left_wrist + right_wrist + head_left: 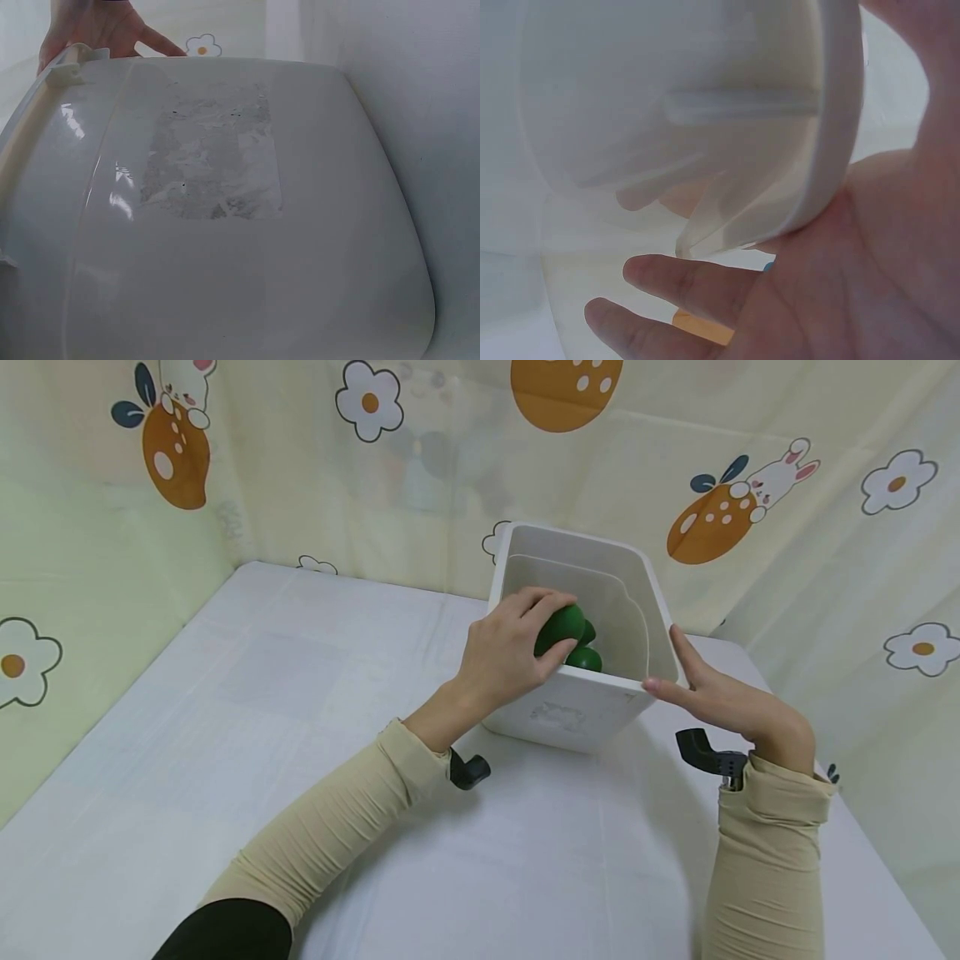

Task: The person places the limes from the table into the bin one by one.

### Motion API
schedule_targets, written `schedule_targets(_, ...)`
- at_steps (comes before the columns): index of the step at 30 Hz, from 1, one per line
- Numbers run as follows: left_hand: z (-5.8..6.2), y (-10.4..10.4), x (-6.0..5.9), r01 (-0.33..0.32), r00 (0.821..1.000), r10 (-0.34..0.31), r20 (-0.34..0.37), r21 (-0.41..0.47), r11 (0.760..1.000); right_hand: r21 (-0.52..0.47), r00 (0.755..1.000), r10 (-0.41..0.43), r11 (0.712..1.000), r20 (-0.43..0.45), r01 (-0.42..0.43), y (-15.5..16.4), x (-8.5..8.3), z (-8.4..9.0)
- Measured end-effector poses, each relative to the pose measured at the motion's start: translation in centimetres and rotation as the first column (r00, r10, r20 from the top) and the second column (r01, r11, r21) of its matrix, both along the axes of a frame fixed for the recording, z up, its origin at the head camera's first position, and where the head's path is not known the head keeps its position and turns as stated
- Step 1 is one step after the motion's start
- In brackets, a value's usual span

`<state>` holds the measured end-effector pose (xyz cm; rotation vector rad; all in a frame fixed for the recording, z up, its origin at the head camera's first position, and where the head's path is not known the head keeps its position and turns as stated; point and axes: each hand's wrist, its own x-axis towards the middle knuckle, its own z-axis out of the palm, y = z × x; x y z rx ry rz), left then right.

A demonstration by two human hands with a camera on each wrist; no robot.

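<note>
A white plastic bin (573,714) stands on the white table near the back wall. Over its near rim my left hand (546,628) grips a dark green rounded object (564,622), fingers on top and thumb underneath. Two more green objects (584,659) lie inside the bin just below it. My right hand (678,678) lies flat with straight fingers against the bin's near right corner. The right wrist view shows that palm (870,262) pressed to the bin's rim (832,112). In the left wrist view the bin's outer wall (210,225) with a torn label patch fills the frame.
The table (285,710) is covered in white cloth. A curtain printed with flowers and rabbits (712,485) hangs close behind and along both sides. Black wrist camera mounts (468,770) sit at both cuffs.
</note>
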<state>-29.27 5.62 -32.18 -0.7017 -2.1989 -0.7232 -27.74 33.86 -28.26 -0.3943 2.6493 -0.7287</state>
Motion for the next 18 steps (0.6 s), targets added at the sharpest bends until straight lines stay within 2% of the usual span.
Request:
schedule_targets(11, 0.22, -0.06, 0.20, -0.009, 0.999, 0.010, 0.039, -0.049, 0.999, 0.023, 1.000, -0.004, 1.000, -0.002, 0.004, -0.08, 0.18, 0.01)
schedule_targets(18, 0.15, 0.00, 0.15, -0.015, 0.999, 0.017, 0.033, -0.056, 0.998, 0.022, 1.000, 0.000, 1.000, -0.004, 0.000, -0.04, 0.20, 0.01)
